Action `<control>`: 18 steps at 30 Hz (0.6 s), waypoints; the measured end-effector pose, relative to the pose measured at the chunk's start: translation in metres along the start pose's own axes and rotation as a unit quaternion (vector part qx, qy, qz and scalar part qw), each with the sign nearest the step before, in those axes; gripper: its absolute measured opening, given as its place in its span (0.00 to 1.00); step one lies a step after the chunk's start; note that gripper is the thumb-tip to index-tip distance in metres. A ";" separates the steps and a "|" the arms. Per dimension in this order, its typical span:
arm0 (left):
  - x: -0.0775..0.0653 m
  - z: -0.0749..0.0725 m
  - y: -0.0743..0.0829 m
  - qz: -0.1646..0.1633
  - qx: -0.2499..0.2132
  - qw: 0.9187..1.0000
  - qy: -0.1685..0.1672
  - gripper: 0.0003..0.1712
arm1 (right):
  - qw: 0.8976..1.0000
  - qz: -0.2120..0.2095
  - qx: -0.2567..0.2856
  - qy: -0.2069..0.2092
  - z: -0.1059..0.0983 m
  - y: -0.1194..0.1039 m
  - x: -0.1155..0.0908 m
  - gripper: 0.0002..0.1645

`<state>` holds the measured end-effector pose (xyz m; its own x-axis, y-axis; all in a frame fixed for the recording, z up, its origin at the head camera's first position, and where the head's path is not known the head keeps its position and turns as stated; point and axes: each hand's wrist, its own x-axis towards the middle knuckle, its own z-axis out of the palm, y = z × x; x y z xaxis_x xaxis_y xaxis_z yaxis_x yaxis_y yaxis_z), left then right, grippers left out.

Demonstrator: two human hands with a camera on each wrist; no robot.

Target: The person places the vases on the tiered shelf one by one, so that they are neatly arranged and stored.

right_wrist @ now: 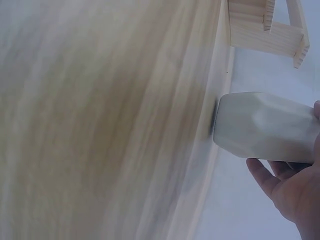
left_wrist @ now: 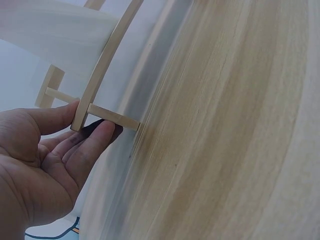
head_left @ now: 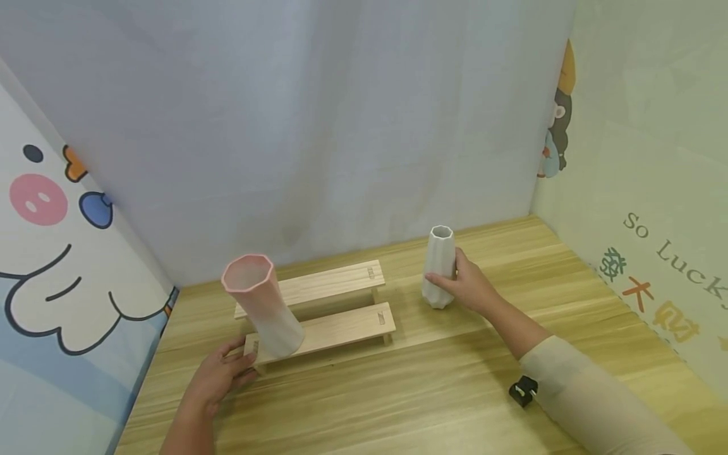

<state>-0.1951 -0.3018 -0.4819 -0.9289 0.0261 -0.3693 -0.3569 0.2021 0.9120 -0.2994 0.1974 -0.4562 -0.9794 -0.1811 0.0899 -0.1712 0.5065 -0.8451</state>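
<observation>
A two-step wooden stand point(head_left: 341, 332) rests on the table. At the left end of its lower front board, my left hand point(head_left: 218, 373) pinches the wood, thumb on top and fingers underneath, as the left wrist view of the hand point(left_wrist: 55, 160) shows. On that same board, close to the left end, stands a tall pink-to-white vase point(head_left: 267, 303) with a faceted rim. Right of the stand is a slimmer white fluted vase point(head_left: 439, 265), upright. My right hand point(head_left: 469, 284) grips it from the right; in the right wrist view its base point(right_wrist: 250, 125) is at or just above the tabletop.
A small black object point(head_left: 523, 390) lies on the wooden table point(head_left: 364, 411) beside my right sleeve. Behind the table hangs a pale curtain point(head_left: 364, 126). Printed cartoon panels point(head_left: 68, 253) flank the left, and a printed greenish wall point(head_left: 643, 189) stands at the right.
</observation>
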 end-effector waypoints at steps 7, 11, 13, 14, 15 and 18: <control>0.004 -0.003 -0.002 0.000 0.001 1.000 -0.003 0.44 | 1.000 0.002 -0.007 0.003 -0.003 -0.003 0.000 0.54; 0.004 -0.002 -0.003 0.002 0.000 1.000 -0.003 0.43 | 1.000 0.002 -0.003 0.001 -0.005 -0.006 0.000 0.54; 0.005 -0.002 -0.003 0.003 -0.001 1.000 -0.004 0.43 | 1.000 0.000 -0.002 0.000 -0.005 -0.008 -0.001 0.54; 0.005 -0.002 -0.003 0.003 -0.001 1.000 -0.004 0.43 | 1.000 -0.002 -0.002 0.000 -0.005 -0.009 -0.001 0.54; 0.005 -0.002 -0.004 0.003 -0.002 1.000 -0.004 0.43 | 1.000 -0.004 -0.002 -0.001 -0.005 -0.010 -0.001 0.54; 0.006 -0.002 -0.004 0.002 -0.005 1.000 -0.003 0.43 | 1.000 -0.011 0.000 0.000 -0.004 -0.014 -0.002 0.54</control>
<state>-0.1991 -0.3047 -0.4878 -0.9296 0.0324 -0.3672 -0.3547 0.1925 0.9150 -0.2955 0.1943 -0.4424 -0.9754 -0.1922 0.1082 -0.1924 0.5017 -0.8434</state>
